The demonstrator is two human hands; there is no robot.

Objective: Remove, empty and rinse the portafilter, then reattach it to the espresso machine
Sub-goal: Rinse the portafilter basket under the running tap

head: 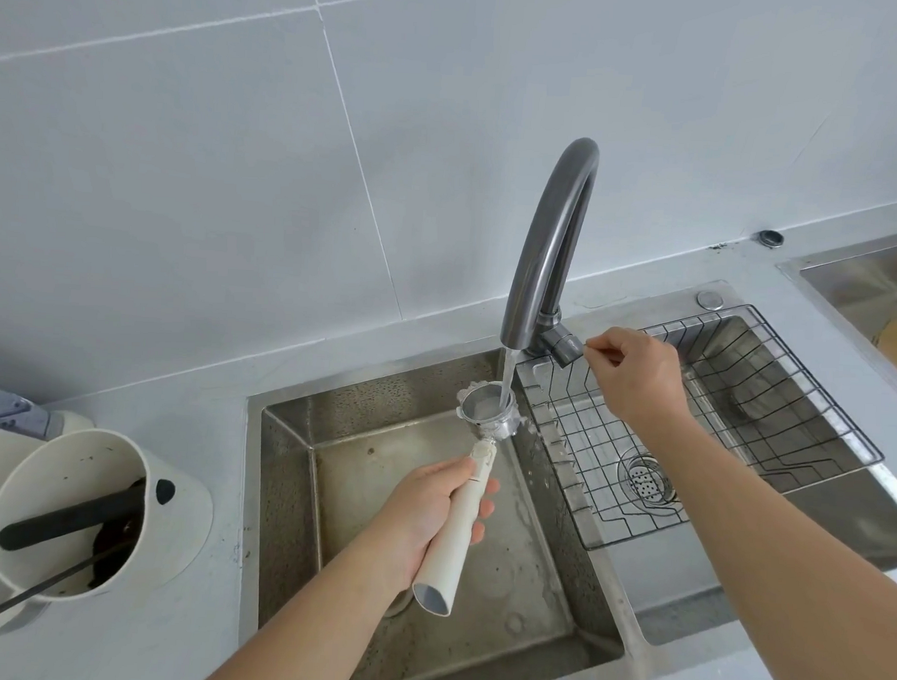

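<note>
Left hand (431,508) fingers (483,508) wrapped tight round portafilter (467,500) handle under running water; right hand (635,371) fingers pinched on tap (548,251) lever.

The scene is evenly and brightly lit by soft, diffuse light with a cool cast. Shadows are faint: a pale one lies on the surface beside the white container (94,514). Gentle sheen runs along the curved faucet (553,241) and the sink (296,487) walls, without harsh glare. Wide-angle distortion bends the wall tiles (186,174) grout lines and stretches the forearms near the bottom edge. Focus is slightly soft throughout.
</note>
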